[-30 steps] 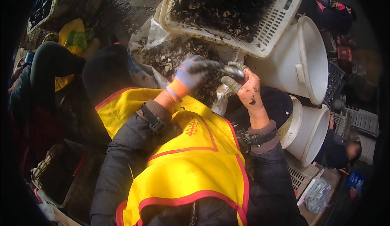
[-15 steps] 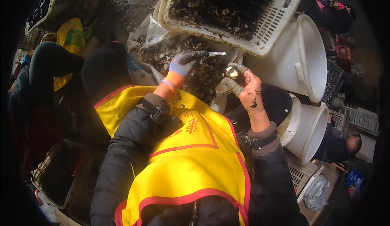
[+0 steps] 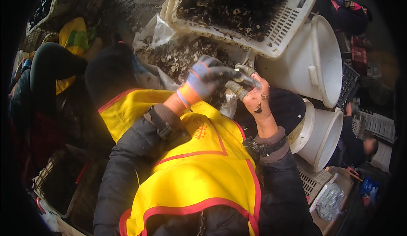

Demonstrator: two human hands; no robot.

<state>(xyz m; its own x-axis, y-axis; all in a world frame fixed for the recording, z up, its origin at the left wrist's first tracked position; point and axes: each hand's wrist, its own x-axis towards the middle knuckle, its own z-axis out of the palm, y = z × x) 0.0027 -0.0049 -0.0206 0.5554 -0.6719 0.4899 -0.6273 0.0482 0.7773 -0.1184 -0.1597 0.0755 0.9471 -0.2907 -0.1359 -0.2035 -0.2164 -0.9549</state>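
Note:
My left hand (image 3: 204,76), in a grey, lilac and orange glove, is closed around the dark handle of a knife (image 3: 251,81). Blurred by motion, the blade reaches across to my right hand (image 3: 257,98). That hand is bare apart from worn grey covers on the thumb and a finger, with dark scraps stuck to its skin. Its thumb and finger are bent around a small round piece with pale flesh and dark skin, which the blade now mostly hides. Beneath both hands lies a heap of dark and pale shavings (image 3: 182,60) on plastic sheeting.
Ahead stands a white slotted crate (image 3: 277,41) filled with dark pieces. To the right are a large white bucket (image 3: 292,73) and a smaller white bucket (image 3: 318,130). Another person's dark-clad knee (image 3: 55,62) is close on the left. More crates and people surround the spot.
My left hand has swung the knife rightward and down, from apart to right against my right hand. The round piece, visible before, is now covered by the blade. My right hand shifted slightly.

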